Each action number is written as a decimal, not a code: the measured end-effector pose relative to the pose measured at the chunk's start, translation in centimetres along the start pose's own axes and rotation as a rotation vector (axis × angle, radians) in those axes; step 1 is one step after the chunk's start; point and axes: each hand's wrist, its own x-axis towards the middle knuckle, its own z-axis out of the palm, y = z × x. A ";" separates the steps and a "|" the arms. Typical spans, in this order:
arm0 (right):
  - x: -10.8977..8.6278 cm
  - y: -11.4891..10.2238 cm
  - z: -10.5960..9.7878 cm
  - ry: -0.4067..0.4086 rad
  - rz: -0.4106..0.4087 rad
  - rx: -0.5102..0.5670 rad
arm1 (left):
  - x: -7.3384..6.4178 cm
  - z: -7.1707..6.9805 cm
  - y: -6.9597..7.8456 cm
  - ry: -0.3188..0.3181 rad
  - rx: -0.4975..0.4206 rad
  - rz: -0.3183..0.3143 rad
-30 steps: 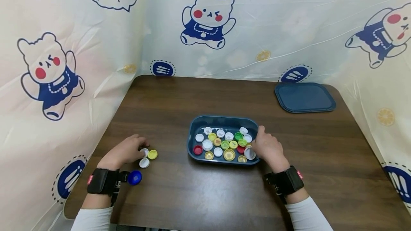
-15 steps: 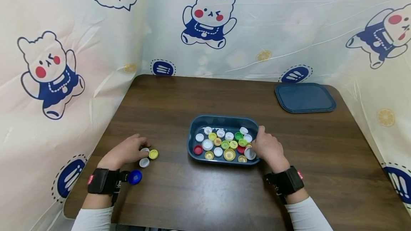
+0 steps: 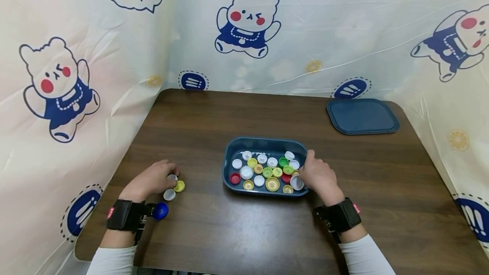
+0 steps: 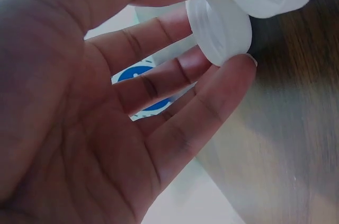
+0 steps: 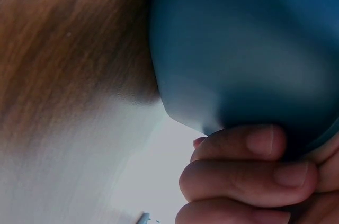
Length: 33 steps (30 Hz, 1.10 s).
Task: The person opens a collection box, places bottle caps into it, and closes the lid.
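At the table's left side, my left hand point(image 3: 150, 180) holds a white bottle cap point(image 4: 220, 28) between its bent fingers and thumb. The thumb touches a yellow bottle cap point(image 3: 179, 186) beside it. Another white bottle cap point(image 3: 170, 195) lies just nearer, and a larger blue bottle cap point(image 3: 160, 211) sits by the wrist. My right hand point(image 3: 320, 176) grips the right end of a dark blue tray point(image 3: 263, 140), its fingers point(image 5: 243, 181) curled against the outer wall. Inside the tray lie several bottle caps in white, yellow, green and red; the hand hides some at the right end.
A flat dark blue lid point(image 3: 363, 116) lies at the back right of the brown wooden table point(image 3: 244, 232). Patterned curtains point(image 3: 298, 33) hang behind the table and along both sides. Each wrist wears a black camera strap.
The yellow cap and the nearer white cap have shifted slightly left and toward me beside my left hand. My right hand and the tray have stayed in place.
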 end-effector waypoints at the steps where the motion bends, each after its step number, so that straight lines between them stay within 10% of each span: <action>1: 0.0 0.0 0.0 -0.001 -0.001 0.001 | 0.0 0.0 0.0 -0.002 0.001 0.000; 20: -0.1 -0.1 -0.2 -0.009 0.009 0.015 | 0.1 -1.3 1.0 0.055 0.014 0.092; 33: -0.2 -0.2 -0.1 -0.017 0.018 0.018 | 2.2 -4.4 12.6 0.034 0.086 0.280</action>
